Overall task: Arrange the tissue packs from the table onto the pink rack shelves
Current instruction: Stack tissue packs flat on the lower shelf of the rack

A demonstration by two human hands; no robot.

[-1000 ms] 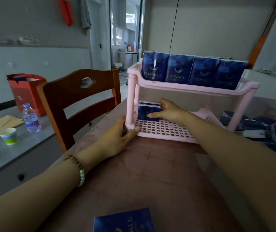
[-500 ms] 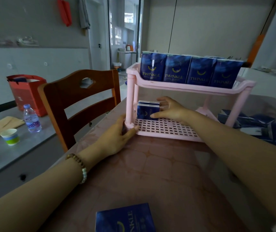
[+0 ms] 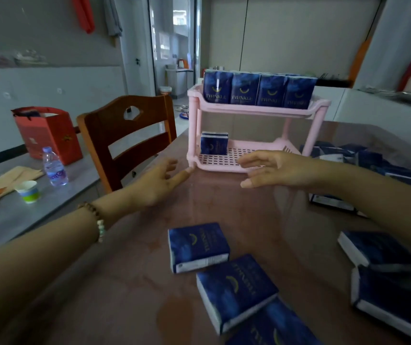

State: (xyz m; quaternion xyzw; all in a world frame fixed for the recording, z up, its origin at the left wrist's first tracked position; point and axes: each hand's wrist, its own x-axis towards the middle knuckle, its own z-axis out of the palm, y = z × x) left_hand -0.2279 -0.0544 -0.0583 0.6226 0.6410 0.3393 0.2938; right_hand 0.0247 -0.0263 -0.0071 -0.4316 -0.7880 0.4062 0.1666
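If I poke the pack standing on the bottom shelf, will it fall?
Likely: the pack stands upright on its narrow end with no pack propping it. It looks soft and light, so it would probably tip easily, not break.

The rack (image 3: 249, 111) is seen standing on the table (image 3: 224, 202), toward its far side. A row of four tissue packs (image 3: 259, 92) is set upright on the top shelf, and a single pack (image 3: 214, 143) is stood at the lower shelf's left end. Just before the rack, the left hand (image 3: 159, 181) and right hand (image 3: 274, 168) are held over the table, fingers spread. Nearer, loose packs (image 3: 198, 246) are scattered, and a pile of packs (image 3: 373, 160) is found right of the rack. A chair (image 3: 124, 135) is placed left of the table. Beyond it, a bottle (image 3: 54, 166), cup (image 3: 29, 191) and bag (image 3: 47, 133) are set on a second table (image 3: 50, 210).
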